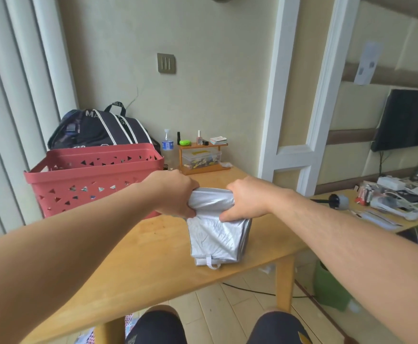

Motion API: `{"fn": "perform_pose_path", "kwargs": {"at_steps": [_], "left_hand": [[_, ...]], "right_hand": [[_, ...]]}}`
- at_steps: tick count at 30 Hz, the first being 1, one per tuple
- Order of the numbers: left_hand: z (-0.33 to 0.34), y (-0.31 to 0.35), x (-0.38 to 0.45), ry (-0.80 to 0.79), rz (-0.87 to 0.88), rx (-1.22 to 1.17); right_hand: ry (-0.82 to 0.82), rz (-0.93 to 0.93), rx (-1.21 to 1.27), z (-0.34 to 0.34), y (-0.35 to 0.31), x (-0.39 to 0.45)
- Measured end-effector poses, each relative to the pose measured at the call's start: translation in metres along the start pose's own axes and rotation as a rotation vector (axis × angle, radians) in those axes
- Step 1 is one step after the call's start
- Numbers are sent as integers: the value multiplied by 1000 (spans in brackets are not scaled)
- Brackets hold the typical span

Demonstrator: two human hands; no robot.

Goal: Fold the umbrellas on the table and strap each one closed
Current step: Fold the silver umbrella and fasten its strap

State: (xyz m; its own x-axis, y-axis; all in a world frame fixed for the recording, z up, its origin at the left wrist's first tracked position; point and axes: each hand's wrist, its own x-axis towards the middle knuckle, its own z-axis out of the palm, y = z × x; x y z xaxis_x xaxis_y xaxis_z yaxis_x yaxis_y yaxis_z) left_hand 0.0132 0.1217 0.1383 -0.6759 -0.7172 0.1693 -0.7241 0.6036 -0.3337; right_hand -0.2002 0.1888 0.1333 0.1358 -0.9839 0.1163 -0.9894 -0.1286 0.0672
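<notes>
A silver umbrella [216,238] lies collapsed on the wooden table [133,264], its loose canopy fabric spread toward me. A white strap loop [213,264] hangs at its near end. My left hand [175,194] grips the far end of the bundle from the left. My right hand [246,201] grips the same end from the right, and the fabric bunches between the two hands. The handle and shaft are hidden under the fabric.
A red perforated basket [91,180] stands at the table's far left, with a dark bag [98,130] behind it. A water bottle [167,147] and a small wooden shelf [203,157] sit at the back. A cluttered side table [386,207] is on the right.
</notes>
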Motion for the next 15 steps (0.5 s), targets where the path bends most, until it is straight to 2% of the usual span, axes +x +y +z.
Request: {"fn": "perform_pose_path", "kwargs": {"at_steps": [6, 8, 11, 13, 15], "left_hand": [[14, 18, -10, -36, -29, -144], [10, 25, -10, -41, -44, -153], [3, 29, -12, -26, -70, -170], [-3, 24, -16, -30, -74, -186], [-7, 17, -22, -57, -81, -224]], "right_hand": [[9, 43, -6, 24, 5, -5], [94, -23, -60, 22, -7, -2], [310, -165, -136, 19, -35, 3], [387, -144, -181, 22, -34, 2], [382, -81, -219, 24, -16, -5]]}}
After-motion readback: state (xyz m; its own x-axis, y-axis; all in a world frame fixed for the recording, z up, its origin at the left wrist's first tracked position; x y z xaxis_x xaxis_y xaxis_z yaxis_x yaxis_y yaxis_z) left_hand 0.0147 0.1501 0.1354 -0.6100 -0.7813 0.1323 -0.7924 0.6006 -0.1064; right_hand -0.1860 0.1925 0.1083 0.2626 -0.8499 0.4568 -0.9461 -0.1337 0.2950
